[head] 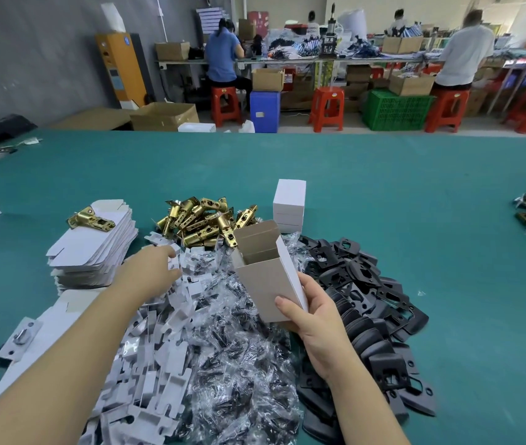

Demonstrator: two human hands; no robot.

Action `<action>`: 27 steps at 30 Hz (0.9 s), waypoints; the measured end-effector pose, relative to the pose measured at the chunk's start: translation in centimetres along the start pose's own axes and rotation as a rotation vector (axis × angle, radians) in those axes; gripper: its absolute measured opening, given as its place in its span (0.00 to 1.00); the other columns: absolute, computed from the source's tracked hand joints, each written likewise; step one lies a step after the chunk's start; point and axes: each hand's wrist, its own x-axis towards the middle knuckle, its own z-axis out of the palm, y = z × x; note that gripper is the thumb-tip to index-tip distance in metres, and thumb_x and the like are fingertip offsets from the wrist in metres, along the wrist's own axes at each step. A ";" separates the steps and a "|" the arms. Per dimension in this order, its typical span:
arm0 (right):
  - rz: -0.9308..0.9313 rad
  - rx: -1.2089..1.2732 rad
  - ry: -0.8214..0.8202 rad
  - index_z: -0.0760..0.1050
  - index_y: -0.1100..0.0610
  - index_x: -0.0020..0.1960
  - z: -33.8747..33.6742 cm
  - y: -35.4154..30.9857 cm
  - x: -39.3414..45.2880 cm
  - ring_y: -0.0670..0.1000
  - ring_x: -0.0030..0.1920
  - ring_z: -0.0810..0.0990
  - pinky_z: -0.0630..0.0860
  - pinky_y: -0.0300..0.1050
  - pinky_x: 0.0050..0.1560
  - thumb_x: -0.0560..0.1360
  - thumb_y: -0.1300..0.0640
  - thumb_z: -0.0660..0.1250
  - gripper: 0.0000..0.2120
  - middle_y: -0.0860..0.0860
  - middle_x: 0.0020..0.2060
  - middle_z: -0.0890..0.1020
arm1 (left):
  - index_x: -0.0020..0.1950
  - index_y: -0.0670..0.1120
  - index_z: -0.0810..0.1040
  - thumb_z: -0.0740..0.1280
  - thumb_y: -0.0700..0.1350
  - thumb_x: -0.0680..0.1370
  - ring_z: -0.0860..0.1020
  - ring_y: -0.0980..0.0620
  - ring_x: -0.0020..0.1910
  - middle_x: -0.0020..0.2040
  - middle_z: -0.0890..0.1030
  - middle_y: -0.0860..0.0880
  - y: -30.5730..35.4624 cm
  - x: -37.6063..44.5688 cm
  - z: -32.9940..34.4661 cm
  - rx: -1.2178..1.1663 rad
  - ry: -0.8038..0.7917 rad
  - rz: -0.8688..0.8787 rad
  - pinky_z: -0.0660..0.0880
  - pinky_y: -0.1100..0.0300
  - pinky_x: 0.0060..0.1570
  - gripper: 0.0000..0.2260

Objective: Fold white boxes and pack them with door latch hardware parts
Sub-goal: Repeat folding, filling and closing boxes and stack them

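Broadly, counter (383,194): green surface, covered near the person with heaps of parts.
Black plates (367,303): heap at right, beside the held box.
Screw bags (239,364): clear packets heaped in the middle.
White card inserts (155,358): heap left of the bags.
Flat box blanks (94,248): stack at left, one brass latch (90,219) on top.
Brass latches (204,223): heap behind the bags.
Closed white boxes (289,205): stacked behind the plates.
Open white box (268,277): upright above the bags, top flaps up.
Right hand (314,313): fingers and thumb curled around the box's lower end.
Left hand (152,268): reaches onto the inserts; fingers partly hidden, grip cannot be told.
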 end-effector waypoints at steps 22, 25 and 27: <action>0.011 0.136 -0.027 0.82 0.45 0.63 -0.2 -0.1 0.2 0.56 0.58 0.84 0.83 0.53 0.55 0.68 0.58 0.79 0.24 0.57 0.60 0.84 | 0.53 0.50 0.85 0.68 0.44 0.81 0.79 0.55 0.38 0.46 0.85 0.52 0.3 0.8 -1.1 0.035 0.064 0.115 0.74 0.60 0.37 0.07; 0.018 0.155 -0.031 0.82 0.45 0.63 -0.2 -0.1 0.3 0.57 0.57 0.85 0.83 0.55 0.55 0.67 0.56 0.81 0.25 0.56 0.59 0.85 | 0.54 0.52 0.85 0.65 0.45 0.83 0.79 0.54 0.41 0.48 0.84 0.54 1.9 -0.6 -3.8 0.123 0.175 0.162 0.70 0.62 0.31 0.09; 0.016 0.153 -0.034 0.82 0.45 0.63 -0.2 -0.1 0.3 0.57 0.58 0.85 0.83 0.57 0.55 0.68 0.57 0.80 0.25 0.56 0.60 0.85 | 0.52 0.55 0.85 0.65 0.46 0.83 0.78 0.53 0.41 0.48 0.84 0.54 3.3 -2.0 -5.9 0.100 0.302 0.203 0.66 0.63 0.29 0.09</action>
